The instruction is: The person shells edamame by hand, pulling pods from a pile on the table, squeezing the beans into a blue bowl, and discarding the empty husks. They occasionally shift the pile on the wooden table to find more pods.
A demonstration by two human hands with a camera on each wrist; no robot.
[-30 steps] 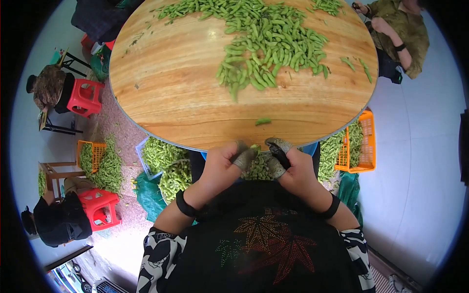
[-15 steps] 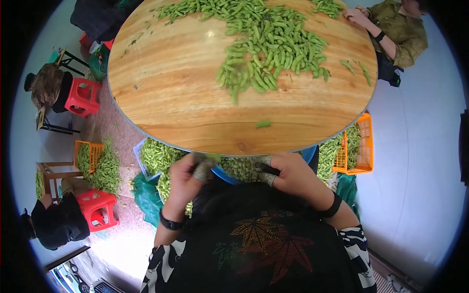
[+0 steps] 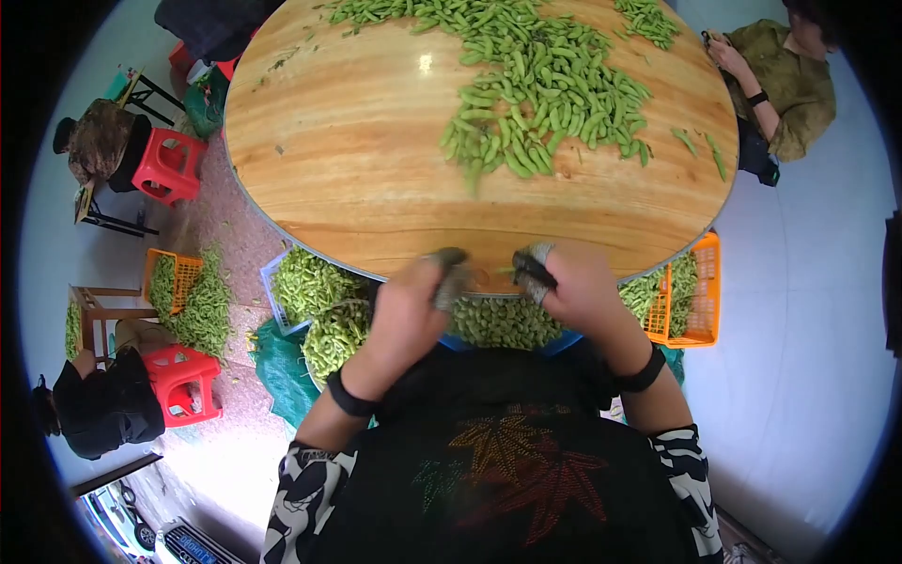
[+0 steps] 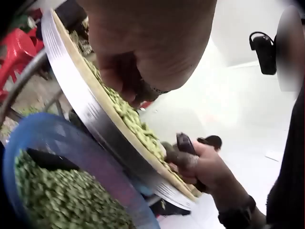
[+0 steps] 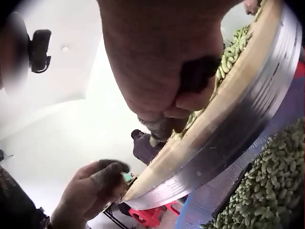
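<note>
Black top [image 3: 507,451] with dotted leaf pattern nearest, patterned sleeves at sides. Left hand [image 3: 411,310] at near rim of counter, fingers curled, covers on fingertips; motion blur, can't tell if it grasps anything. Right hand [image 3: 583,282] just beside it, a little apart, also over near rim; fingers curled, thumb and finger covered, pinching a green pod [image 4: 167,147], mostly hidden. Dark band on each wrist. Below counter edge, between the forearms: blue tub [image 4: 62,131] holding small shelled beans [image 4: 76,195]. To the left, pale basket [image 3: 271,273] of pods, green sack [image 3: 282,376] beside it. Right side, orange crate [image 3: 709,301] with more pods. Round wooden counter [image 3: 348,169] ahead; main pod pile [image 3: 545,103] on its middle and far part, small heap [image 3: 648,23] at far right, a few loose pods [image 3: 717,158] near right edge. Around the room: red stool [image 3: 183,376] by person in black [image 3: 108,404], another seated person in camouflage [image 3: 103,146] farther up left, and a person in olive top [image 3: 794,85] at far right.
</note>
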